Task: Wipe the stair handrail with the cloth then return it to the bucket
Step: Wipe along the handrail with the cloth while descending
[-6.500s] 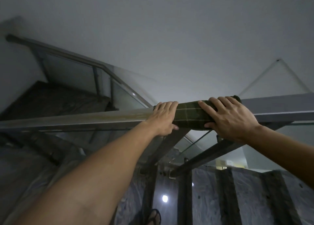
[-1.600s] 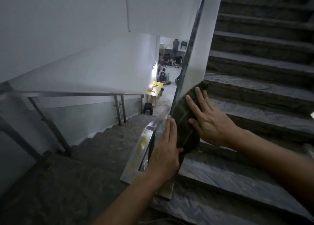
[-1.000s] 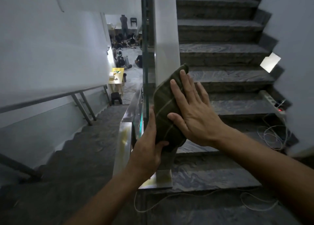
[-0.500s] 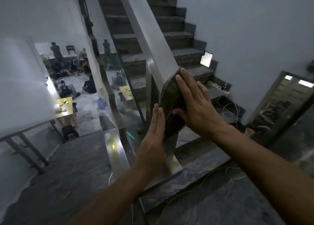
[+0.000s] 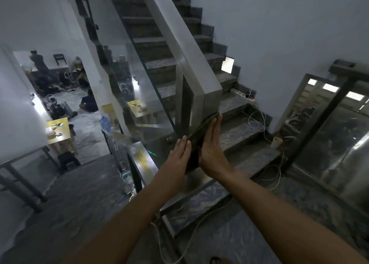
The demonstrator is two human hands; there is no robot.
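A dark green checked cloth [image 5: 199,132] is wrapped around the vertical end post of the steel stair handrail [image 5: 185,50], just below where the sloping rail bends down. My left hand [image 5: 177,160] presses flat on the cloth's left side with fingers straight. My right hand [image 5: 211,148] presses on its right side, fingers pointing up along the post. The cloth is sandwiched between both palms. No bucket shows in this view.
A glass balustrade panel [image 5: 139,96] runs up beside the rail. White cables [image 5: 257,128] and a power strip [image 5: 242,96] lie on the lower steps at right, near a paper cup [image 5: 276,142]. A glass door [image 5: 329,134] stands at right. Descending stairs and a lower handrail [image 5: 24,160] lie at left.
Both hands have slid the cloth down the end post, lower than half a second ago. The view has swung right, bringing the glass door into sight.
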